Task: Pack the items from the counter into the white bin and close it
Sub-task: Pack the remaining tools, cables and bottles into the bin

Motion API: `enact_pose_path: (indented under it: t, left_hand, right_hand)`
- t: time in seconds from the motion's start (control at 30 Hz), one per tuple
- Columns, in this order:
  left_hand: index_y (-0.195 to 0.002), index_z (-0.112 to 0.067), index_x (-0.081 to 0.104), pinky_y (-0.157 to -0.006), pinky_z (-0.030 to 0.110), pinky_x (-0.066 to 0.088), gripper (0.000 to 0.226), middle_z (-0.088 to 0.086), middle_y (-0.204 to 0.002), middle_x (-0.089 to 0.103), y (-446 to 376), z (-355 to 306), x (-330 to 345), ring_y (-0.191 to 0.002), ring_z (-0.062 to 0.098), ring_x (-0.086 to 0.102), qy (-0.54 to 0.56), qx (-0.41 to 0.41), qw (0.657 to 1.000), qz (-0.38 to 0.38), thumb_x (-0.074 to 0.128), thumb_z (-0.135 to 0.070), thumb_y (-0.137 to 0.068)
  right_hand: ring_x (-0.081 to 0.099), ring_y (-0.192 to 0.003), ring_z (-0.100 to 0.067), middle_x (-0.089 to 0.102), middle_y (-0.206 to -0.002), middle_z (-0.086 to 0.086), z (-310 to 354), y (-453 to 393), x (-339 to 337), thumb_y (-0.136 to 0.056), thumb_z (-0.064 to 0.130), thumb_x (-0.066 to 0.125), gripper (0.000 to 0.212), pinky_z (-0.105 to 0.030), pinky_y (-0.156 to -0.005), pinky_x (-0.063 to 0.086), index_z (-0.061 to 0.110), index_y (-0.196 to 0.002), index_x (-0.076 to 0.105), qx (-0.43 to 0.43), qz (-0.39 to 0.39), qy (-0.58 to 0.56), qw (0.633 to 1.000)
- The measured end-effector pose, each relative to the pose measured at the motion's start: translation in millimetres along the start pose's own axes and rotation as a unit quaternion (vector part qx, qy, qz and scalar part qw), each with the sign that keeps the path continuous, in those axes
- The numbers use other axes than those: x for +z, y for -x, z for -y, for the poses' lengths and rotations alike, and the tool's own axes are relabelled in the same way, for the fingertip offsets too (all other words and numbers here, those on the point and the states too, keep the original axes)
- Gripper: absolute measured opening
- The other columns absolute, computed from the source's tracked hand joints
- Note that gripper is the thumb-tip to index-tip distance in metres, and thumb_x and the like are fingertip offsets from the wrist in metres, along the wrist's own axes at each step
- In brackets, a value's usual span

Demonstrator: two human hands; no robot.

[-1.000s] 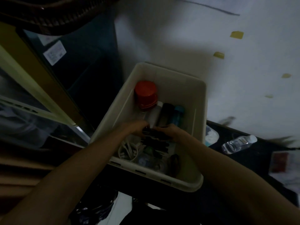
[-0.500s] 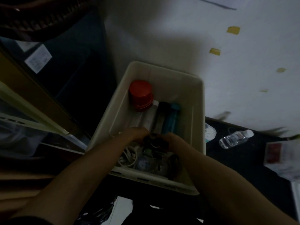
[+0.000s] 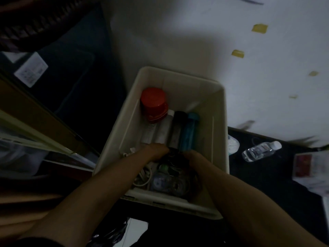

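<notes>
I have both hands low in the white bin [image 3: 220,132], left hand [image 3: 156,151] and right hand [image 3: 193,157] closing around a small dark item [image 3: 175,156]; the dimness hides the exact grip. I'd seat it flat beside the bottles [image 3: 178,129], below the rim, before fetching the water bottle [image 3: 261,151] from the counter [image 3: 277,177].

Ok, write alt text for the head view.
Both hands, left and right, reach into an open white bin and handle a dark item; the grip is hidden. A red-lidded jar and tubes lie inside, and a water bottle lies on the counter.
</notes>
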State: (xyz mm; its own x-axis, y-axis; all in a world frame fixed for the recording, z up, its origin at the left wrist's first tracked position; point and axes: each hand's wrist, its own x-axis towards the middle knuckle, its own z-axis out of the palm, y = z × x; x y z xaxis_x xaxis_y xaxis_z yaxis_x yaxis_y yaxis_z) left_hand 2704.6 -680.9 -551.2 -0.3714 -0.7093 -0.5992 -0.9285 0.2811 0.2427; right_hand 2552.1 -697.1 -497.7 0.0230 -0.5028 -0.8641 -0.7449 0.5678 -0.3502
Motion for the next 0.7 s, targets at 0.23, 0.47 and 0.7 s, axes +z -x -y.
enact_pose_path:
  t: [0.23,0.47,0.7]
  left_hand:
    - [-0.130,0.000,0.053,-0.092,0.037,0.046,0.034,0.021,-0.131,0.055,11,-9,-13,-0.114,0.033,0.058,0.000,-0.011,1.000,0.005,0.049,-0.014,-0.099]
    - [-0.121,-0.007,0.062,-0.091,0.034,0.052,0.047,0.012,-0.120,0.065,12,3,-26,-0.102,0.027,0.065,-0.029,-0.043,0.994,0.095,0.072,-0.033,-0.084]
    - [-0.110,-0.013,0.063,-0.078,0.031,0.051,0.024,0.003,-0.104,0.067,77,-39,-102,-0.094,0.018,0.064,0.138,0.012,0.980,-0.144,0.065,-0.025,-0.090]
  right_hand:
    - [0.049,-0.126,-0.029,0.046,-0.144,-0.017,3,5,-8,-0.106,0.018,0.033,0.042,-0.032,-0.102,0.039,-0.001,-0.142,0.042,-0.042,-0.040,0.196,0.979]
    - [0.056,-0.120,-0.030,0.054,-0.135,-0.019,12,44,-21,-0.100,0.013,0.045,0.035,-0.029,-0.089,0.046,-0.003,-0.130,0.053,-0.120,-0.064,0.296,0.945]
    - [0.065,-0.095,0.002,0.068,-0.107,0.012,-22,116,-72,-0.095,0.027,0.059,0.022,-0.015,-0.079,0.052,0.022,-0.116,0.064,-0.407,-0.165,0.027,0.898]
